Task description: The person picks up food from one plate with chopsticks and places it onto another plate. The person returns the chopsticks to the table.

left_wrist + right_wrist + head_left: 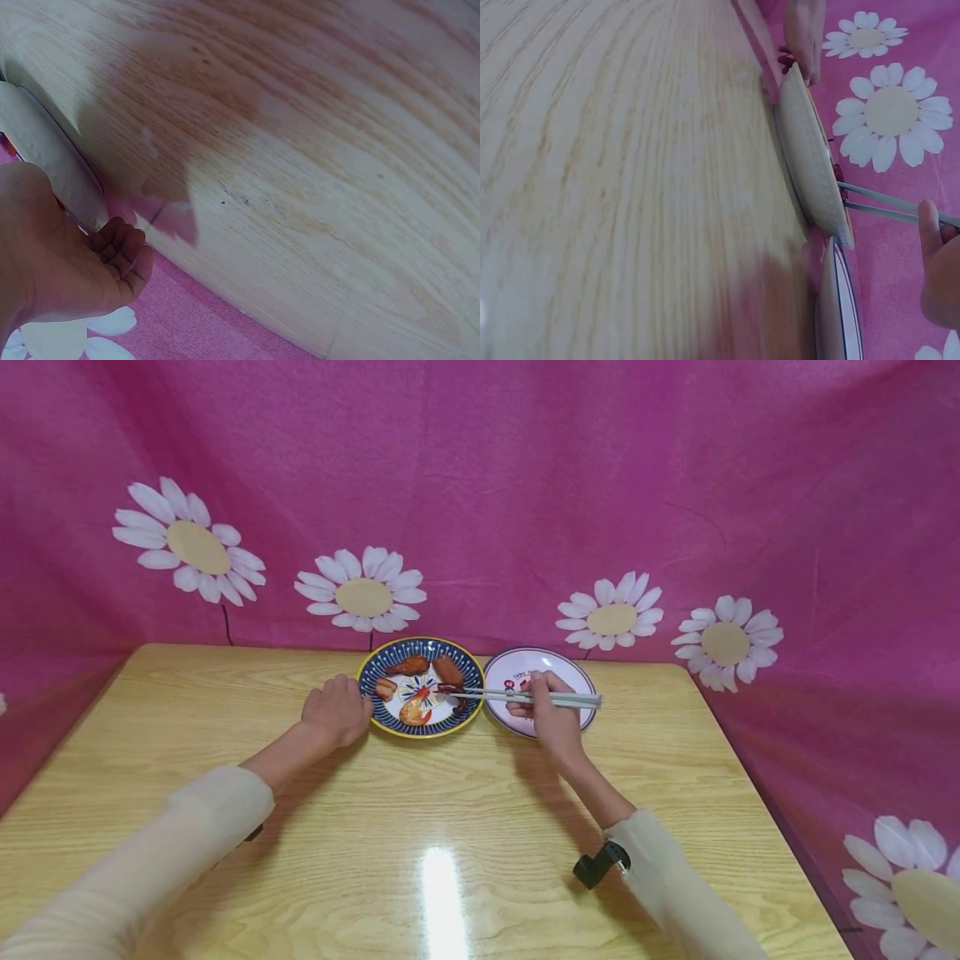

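Note:
My left hand (337, 710) grips the left rim of a dark blue patterned plate (477, 681) with a yellow edge; its fingers curl in at the rim in the left wrist view. My right hand (553, 722) holds a pair of grey metal chopsticks (495, 695) above a white plate (564, 670). Their tips reach into the blue plate at a small dark red piece of food (448, 688); whether they pinch it, I cannot tell. Around it lie a shrimp (414, 710), a browned chicken piece (410, 665), a brown sausage-like piece (448, 670) and a small layered meat piece (386, 688).
Both plates stand side by side near the back edge of a wooden table (360, 843). A pink cloth (480, 510) with white flowers hangs behind and beside it. A black wrist device (596, 865) sits at my right sleeve.

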A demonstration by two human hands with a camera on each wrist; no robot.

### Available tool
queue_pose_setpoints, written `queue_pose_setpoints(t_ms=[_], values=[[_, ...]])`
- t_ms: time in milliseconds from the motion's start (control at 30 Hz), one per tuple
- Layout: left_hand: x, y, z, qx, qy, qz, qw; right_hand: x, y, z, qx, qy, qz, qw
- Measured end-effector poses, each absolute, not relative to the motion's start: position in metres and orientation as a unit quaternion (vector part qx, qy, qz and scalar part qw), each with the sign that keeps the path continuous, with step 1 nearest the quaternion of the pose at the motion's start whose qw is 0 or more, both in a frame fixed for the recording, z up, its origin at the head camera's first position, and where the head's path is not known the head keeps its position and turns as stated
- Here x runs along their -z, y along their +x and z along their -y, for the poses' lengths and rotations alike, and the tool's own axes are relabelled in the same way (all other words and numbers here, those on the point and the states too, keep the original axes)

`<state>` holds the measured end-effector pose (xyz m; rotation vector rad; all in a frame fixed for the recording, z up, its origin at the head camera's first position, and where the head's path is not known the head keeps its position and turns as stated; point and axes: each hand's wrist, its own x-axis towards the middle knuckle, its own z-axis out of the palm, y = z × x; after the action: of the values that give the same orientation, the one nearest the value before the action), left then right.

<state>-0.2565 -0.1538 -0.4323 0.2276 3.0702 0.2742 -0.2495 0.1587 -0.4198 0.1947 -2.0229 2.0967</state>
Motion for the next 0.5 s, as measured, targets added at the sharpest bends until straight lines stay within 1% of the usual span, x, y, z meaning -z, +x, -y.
queue_pose_setpoints(t_ms=[500], values=[[0.431,-0.255,0.153,-0.089,0.075,-0.993,0.028,0.406,-0.249,-0.170,-0.715,0.064,0.681,0.148]])
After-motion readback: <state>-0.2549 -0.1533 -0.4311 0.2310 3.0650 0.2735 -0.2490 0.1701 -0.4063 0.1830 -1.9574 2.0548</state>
